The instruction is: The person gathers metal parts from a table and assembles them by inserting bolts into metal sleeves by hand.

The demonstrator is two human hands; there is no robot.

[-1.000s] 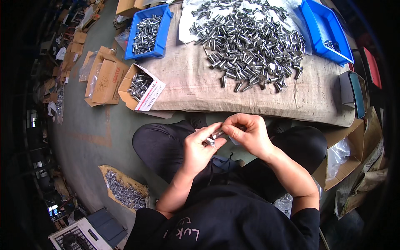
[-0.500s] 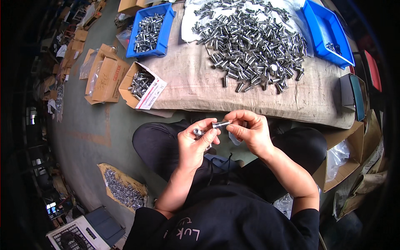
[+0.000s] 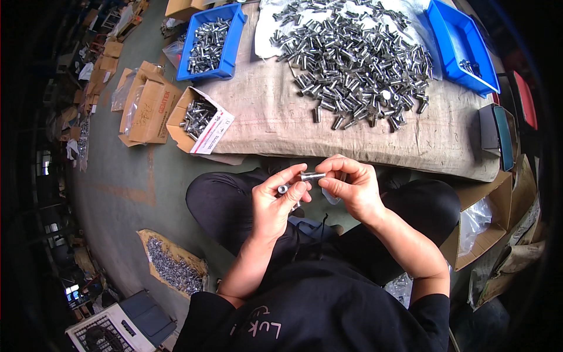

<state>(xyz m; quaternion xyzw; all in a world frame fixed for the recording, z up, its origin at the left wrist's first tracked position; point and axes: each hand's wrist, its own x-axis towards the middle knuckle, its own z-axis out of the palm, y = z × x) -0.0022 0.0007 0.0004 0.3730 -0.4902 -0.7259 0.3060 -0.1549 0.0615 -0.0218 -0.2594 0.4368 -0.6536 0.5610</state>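
Right grip [image 3: 352, 185] pinches smooth steel sleeve [image 3: 312, 175]; left grip [image 3: 278, 202] pinches bolt [image 3: 284, 189]

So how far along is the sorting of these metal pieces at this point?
Done so far, it seems: the blue bin at upper left holds many metal pieces, and a small box holds more. In hand: the left hand and right hand each pinch a short metal cylinder between them. Left: a large loose pile on the burlap; the right blue bin is nearly empty.
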